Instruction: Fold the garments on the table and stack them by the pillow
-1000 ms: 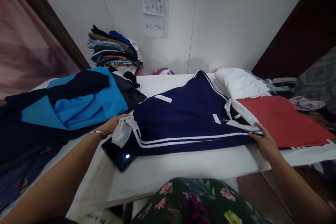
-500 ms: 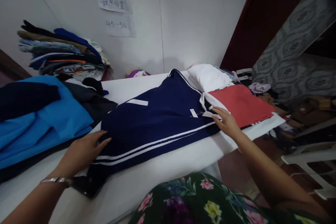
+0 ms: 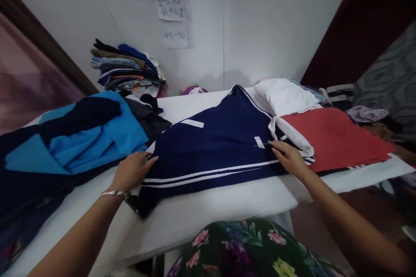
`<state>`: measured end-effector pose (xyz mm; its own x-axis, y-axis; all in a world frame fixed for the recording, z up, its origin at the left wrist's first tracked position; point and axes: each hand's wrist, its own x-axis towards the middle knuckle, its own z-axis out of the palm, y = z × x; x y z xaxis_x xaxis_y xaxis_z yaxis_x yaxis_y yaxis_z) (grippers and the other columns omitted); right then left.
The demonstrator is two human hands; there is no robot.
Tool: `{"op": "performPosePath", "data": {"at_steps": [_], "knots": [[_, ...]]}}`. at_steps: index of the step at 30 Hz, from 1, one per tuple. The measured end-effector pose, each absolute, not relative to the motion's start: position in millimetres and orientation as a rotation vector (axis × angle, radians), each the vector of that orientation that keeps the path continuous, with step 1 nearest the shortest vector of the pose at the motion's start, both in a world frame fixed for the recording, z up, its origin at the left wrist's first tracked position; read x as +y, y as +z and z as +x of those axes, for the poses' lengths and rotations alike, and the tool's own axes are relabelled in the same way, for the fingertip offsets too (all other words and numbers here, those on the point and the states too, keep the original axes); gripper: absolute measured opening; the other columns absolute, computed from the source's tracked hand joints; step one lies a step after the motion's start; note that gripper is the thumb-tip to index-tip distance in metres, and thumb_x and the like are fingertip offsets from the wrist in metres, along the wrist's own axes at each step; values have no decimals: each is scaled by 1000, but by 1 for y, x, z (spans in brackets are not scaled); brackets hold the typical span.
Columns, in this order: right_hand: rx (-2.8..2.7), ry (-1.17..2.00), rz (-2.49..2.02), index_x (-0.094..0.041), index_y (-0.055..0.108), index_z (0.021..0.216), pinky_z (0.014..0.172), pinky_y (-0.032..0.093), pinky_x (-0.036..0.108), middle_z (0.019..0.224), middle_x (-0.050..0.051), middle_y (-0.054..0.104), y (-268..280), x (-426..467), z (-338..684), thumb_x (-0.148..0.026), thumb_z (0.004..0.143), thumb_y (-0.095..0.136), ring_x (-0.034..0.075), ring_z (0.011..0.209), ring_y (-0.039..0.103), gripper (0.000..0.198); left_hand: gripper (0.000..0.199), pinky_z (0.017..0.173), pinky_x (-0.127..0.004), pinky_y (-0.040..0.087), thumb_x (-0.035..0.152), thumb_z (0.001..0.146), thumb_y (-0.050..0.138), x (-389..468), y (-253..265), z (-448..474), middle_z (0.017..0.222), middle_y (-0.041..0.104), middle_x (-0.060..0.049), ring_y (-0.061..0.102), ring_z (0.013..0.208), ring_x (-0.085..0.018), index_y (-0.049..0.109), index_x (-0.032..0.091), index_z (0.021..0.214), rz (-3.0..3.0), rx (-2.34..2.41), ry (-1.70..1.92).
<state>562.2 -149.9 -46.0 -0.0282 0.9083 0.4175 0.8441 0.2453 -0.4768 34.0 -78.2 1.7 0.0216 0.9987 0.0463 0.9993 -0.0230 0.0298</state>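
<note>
A navy jacket (image 3: 208, 151) with white stripes along its sleeve and white pocket trims lies flat in front of me. My left hand (image 3: 133, 169), a silver bracelet at its wrist, pinches the jacket's left end between thumb and fingers. At the other end, my right hand (image 3: 290, 159) pinches the front near the zipper, just below the white-lined collar (image 3: 294, 136). A glossy dark piece (image 3: 141, 207) shows below my left wrist; I cannot tell what it is.
Blue and dark garments (image 3: 100, 138) lie loosely on the left. A folded clothes stack (image 3: 126, 69) stands behind them. Right of the jacket are a red garment (image 3: 334, 138) and a white folded one (image 3: 284, 95). The white-covered table (image 3: 227, 207) has its front edge near me.
The view has turned left. My right hand has moved from the white collar flap to the zipper area and closed there; the flap now lies to its right. My left fingers have closed on the jacket's end.
</note>
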Motion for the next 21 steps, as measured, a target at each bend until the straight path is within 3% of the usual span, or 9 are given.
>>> {"op": "performPosePath", "data": {"at_steps": [3, 7, 11, 15, 21], "knots": [[-2051, 225, -1585, -18, 64, 115, 95, 48, 43, 112, 11, 67, -45, -134, 533, -36, 91, 45, 25, 105, 62, 35, 48, 91, -38, 45, 52, 86, 43, -80, -2, 43, 109, 65, -12, 58, 106, -29, 66, 16, 108, -2242, -2156, 14], [-2195, 109, -1640, -13, 65, 111, 87, 49, 45, 99, 14, 68, -65, -117, 523, -41, 90, 42, 28, 92, 62, 41, 51, 94, -34, 43, 55, 86, 43, -83, -4, 38, 112, 65, -13, 57, 109, -27, 66, 16, 111, -2175, -2299, -135], [-2142, 35, -1628, -17, 65, 104, 82, 49, 42, 94, 12, 66, -84, -113, 534, -48, 89, 38, 27, 88, 61, 43, 50, 85, -31, 44, 55, 89, 39, -97, 3, 14, 114, 66, -11, 60, 103, -25, 67, 18, 109, -2018, -2584, -241], [-2155, 24, -1583, -19, 63, 104, 80, 48, 44, 89, 12, 65, -92, -115, 544, -50, 87, 36, 29, 83, 62, 44, 45, 74, -28, 44, 49, 91, 36, -122, 5, -15, 102, 71, -9, 63, 95, -24, 68, 20, 102, -1785, -2781, -267], [-2144, 4, -1585, -26, 61, 97, 82, 48, 50, 86, 13, 67, -94, -116, 544, -52, 81, 39, 34, 81, 64, 38, 44, 81, -29, 44, 47, 89, 44, -150, -16, -38, 112, 67, -11, 61, 102, -24, 66, 15, 110, -1614, -2885, -338]]}}
